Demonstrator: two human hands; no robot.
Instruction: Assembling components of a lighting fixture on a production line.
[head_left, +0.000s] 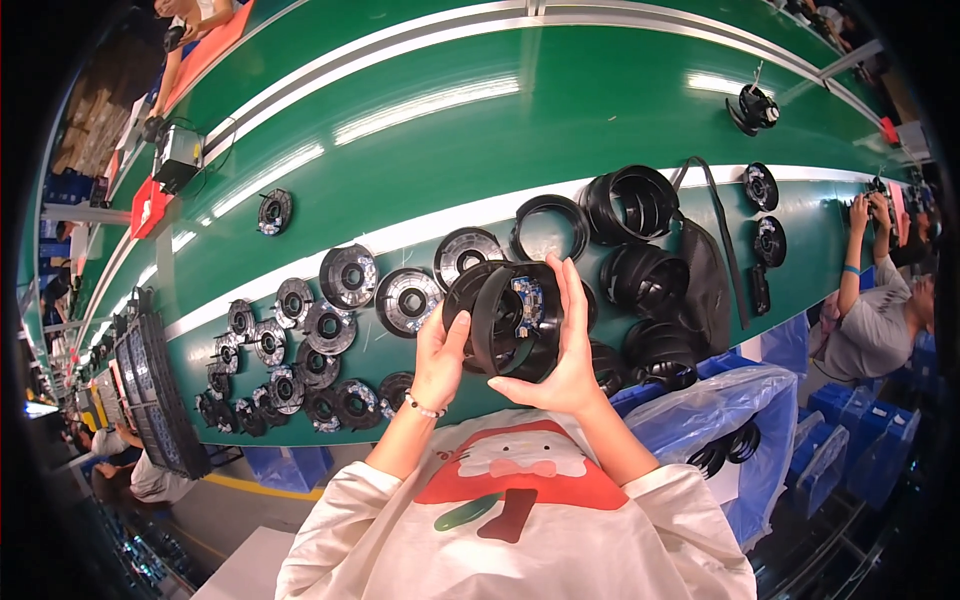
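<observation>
While the head view is looking down on a green bench, both hands are grasping a black housing, which is hanging over the bench in front of the person's chest. The left hand is gripping the housing's left side, its thumb lying on the near face and its other fingers mostly hiding behind. The right hand is cupping the housing's right side, its fingers stretching upward and its thumb reaching along the lower rim. Inside the housing, toward the right hand, a blue circuit board is showing. To the left of the housing, many round discs are lying in a loose cluster. Beyond the housing and slightly right, a ring is resting beside a black drum. Farther right of the housing, a black pouch is lying on the bench. Nearer the person and right of the housing, a blue bag is lining a bin. Well to the housing's right, a co-worker is raising both hands.
</observation>
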